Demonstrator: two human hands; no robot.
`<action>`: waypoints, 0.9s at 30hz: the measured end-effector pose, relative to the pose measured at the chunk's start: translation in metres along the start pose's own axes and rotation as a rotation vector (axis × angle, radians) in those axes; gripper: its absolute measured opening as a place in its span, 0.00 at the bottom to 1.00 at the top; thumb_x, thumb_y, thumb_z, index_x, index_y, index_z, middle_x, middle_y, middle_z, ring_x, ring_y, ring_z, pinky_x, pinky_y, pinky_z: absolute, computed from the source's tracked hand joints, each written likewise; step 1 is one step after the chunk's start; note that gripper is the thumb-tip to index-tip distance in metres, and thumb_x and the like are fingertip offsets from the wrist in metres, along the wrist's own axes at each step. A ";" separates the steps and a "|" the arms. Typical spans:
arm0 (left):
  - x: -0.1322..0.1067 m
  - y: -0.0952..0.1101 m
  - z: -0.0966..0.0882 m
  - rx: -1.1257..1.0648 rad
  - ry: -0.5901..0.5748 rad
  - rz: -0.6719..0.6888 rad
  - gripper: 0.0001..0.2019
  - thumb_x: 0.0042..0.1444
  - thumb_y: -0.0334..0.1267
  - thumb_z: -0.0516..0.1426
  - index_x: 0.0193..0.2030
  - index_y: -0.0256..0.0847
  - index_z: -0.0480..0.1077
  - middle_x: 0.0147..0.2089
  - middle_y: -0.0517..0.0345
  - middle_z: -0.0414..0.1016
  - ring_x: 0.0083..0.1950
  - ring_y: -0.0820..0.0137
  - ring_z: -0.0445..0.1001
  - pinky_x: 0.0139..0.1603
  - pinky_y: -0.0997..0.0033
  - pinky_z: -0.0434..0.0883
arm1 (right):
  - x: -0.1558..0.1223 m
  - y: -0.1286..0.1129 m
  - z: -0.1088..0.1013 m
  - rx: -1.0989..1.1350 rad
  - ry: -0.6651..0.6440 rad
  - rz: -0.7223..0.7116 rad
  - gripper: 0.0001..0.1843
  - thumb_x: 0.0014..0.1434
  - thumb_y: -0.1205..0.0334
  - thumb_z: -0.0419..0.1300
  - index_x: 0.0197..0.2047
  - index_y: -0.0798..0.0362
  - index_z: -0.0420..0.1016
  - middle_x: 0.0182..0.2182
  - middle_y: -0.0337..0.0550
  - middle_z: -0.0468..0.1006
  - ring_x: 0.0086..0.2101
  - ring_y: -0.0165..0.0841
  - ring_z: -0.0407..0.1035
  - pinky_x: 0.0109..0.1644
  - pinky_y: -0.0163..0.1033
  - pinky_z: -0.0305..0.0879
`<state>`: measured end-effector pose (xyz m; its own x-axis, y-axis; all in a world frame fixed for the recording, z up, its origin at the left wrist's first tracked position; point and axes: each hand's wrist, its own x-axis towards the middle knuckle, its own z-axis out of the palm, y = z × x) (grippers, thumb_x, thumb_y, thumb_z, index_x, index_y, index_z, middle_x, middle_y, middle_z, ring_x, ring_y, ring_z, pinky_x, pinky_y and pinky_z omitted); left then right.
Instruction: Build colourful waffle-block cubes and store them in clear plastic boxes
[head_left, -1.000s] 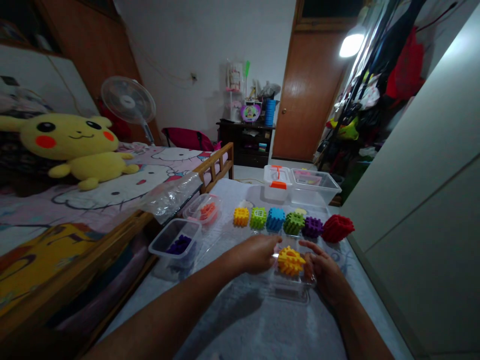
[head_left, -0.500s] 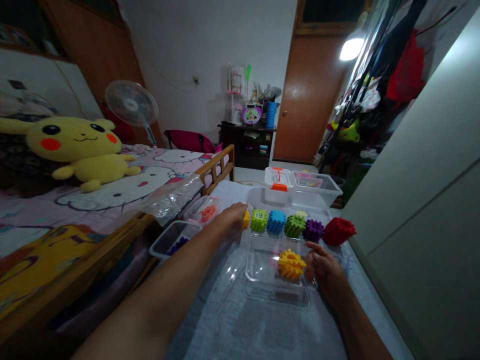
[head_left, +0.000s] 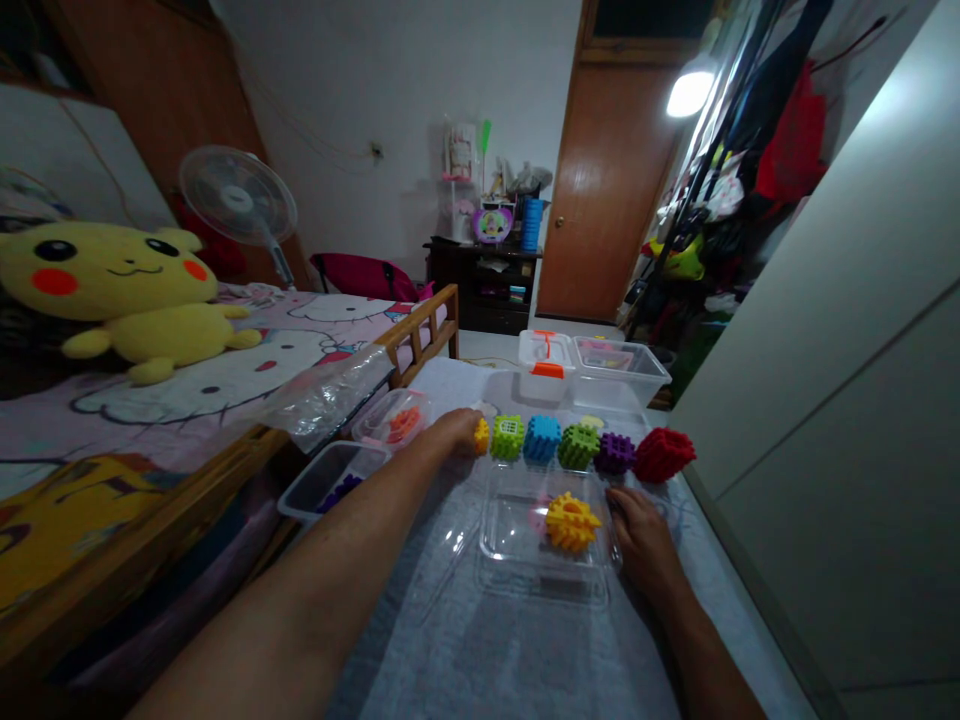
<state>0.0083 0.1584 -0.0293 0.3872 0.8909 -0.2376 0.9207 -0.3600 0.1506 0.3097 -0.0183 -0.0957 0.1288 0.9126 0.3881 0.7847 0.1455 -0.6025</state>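
Head view: with left hand [head_left: 459, 430] at small yellow cube [head_left: 481, 437], right hand [head_left: 641, 530] by clear container [head_left: 510, 530]; cannot tell if gripping either.

Qty.: yellow interlocking blks. [head_left: 572, 522], 2; green blks. [head_left: 508, 438], 2; blue blk. [head_left: 542, 439], 1; purple blk. [head_left: 615, 454], 1; red blk. [head_left: 664, 455], 1; hands [head_left: 643, 535], 2.

From my end, I was looking into someone's home, by all signs a bedroom. I could see a bed [head_left: 300, 352] with a wooden rail [head_left: 225, 472] and pink cartoon bedding [head_left: 187, 390], and on it a big yellow plush toy [head_left: 165, 338]. Beyond stood a household fan [head_left: 238, 200], a dark cabinet [head_left: 444, 285] crowded with odds and ends, and a wooden door [head_left: 600, 190]; a red bag [head_left: 789, 150] hung at the right.
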 end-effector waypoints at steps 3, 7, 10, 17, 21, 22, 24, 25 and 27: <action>-0.001 0.002 0.000 0.023 0.003 -0.030 0.22 0.37 0.41 0.66 0.42 0.40 0.72 0.42 0.53 0.80 0.42 0.61 0.77 0.37 0.73 0.69 | -0.004 0.007 0.008 -0.152 -0.054 -0.064 0.20 0.55 0.66 0.50 0.47 0.54 0.77 0.50 0.56 0.77 0.52 0.46 0.69 0.57 0.52 0.63; -0.008 0.006 -0.006 0.057 0.012 -0.059 0.25 0.36 0.44 0.67 0.44 0.41 0.72 0.44 0.51 0.79 0.44 0.60 0.77 0.38 0.72 0.69 | -0.007 0.008 0.011 -0.209 -0.063 -0.065 0.21 0.56 0.66 0.50 0.49 0.54 0.76 0.51 0.56 0.76 0.52 0.46 0.69 0.57 0.52 0.63; -0.016 0.008 -0.018 0.086 0.022 -0.056 0.26 0.36 0.45 0.67 0.44 0.40 0.72 0.45 0.49 0.79 0.45 0.59 0.77 0.39 0.70 0.70 | -0.005 0.005 0.008 -0.153 -0.052 -0.040 0.20 0.54 0.65 0.51 0.47 0.54 0.77 0.50 0.56 0.76 0.52 0.47 0.69 0.57 0.53 0.62; -0.053 0.020 -0.068 0.131 0.160 0.033 0.23 0.42 0.39 0.63 0.48 0.40 0.68 0.50 0.48 0.76 0.50 0.59 0.75 0.44 0.69 0.69 | -0.002 -0.034 -0.014 0.358 0.053 0.223 0.20 0.60 0.51 0.55 0.50 0.52 0.76 0.42 0.49 0.78 0.43 0.42 0.70 0.49 0.46 0.66; -0.094 0.047 -0.076 0.069 0.195 0.256 0.21 0.44 0.39 0.61 0.46 0.41 0.67 0.47 0.52 0.76 0.48 0.61 0.75 0.43 0.70 0.69 | -0.005 -0.051 -0.022 0.552 -0.025 0.248 0.25 0.59 0.48 0.57 0.56 0.52 0.71 0.26 0.37 0.68 0.27 0.32 0.63 0.32 0.37 0.62; -0.103 0.055 -0.074 0.047 0.163 0.299 0.20 0.44 0.39 0.61 0.46 0.41 0.67 0.46 0.52 0.76 0.47 0.62 0.75 0.42 0.71 0.69 | -0.006 -0.053 -0.022 0.551 -0.047 0.226 0.26 0.59 0.48 0.58 0.57 0.53 0.71 0.25 0.35 0.66 0.26 0.31 0.62 0.31 0.37 0.60; -0.117 0.067 -0.065 0.022 0.089 0.361 0.19 0.44 0.38 0.62 0.45 0.42 0.68 0.45 0.53 0.76 0.46 0.62 0.75 0.41 0.71 0.69 | -0.006 -0.053 -0.022 0.520 -0.085 0.188 0.27 0.57 0.49 0.60 0.56 0.53 0.72 0.23 0.34 0.64 0.24 0.30 0.60 0.29 0.36 0.57; -0.122 0.073 -0.059 0.021 0.070 0.382 0.18 0.44 0.38 0.62 0.44 0.42 0.68 0.45 0.53 0.76 0.45 0.62 0.75 0.41 0.71 0.70 | -0.006 -0.054 -0.021 0.494 -0.098 0.172 0.27 0.56 0.49 0.60 0.56 0.53 0.73 0.22 0.34 0.64 0.24 0.30 0.60 0.29 0.36 0.57; -0.126 0.080 -0.048 0.035 0.047 0.422 0.17 0.44 0.37 0.62 0.42 0.41 0.68 0.44 0.52 0.77 0.45 0.61 0.75 0.41 0.70 0.70 | -0.006 -0.054 -0.021 0.428 -0.115 0.142 0.25 0.56 0.50 0.60 0.54 0.53 0.74 0.21 0.34 0.65 0.23 0.30 0.60 0.28 0.37 0.56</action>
<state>0.0310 0.0304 0.0584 0.7289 0.6743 -0.1182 0.6830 -0.7045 0.1929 0.2791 -0.0394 -0.0504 0.1297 0.9679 0.2154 0.4400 0.1385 -0.8873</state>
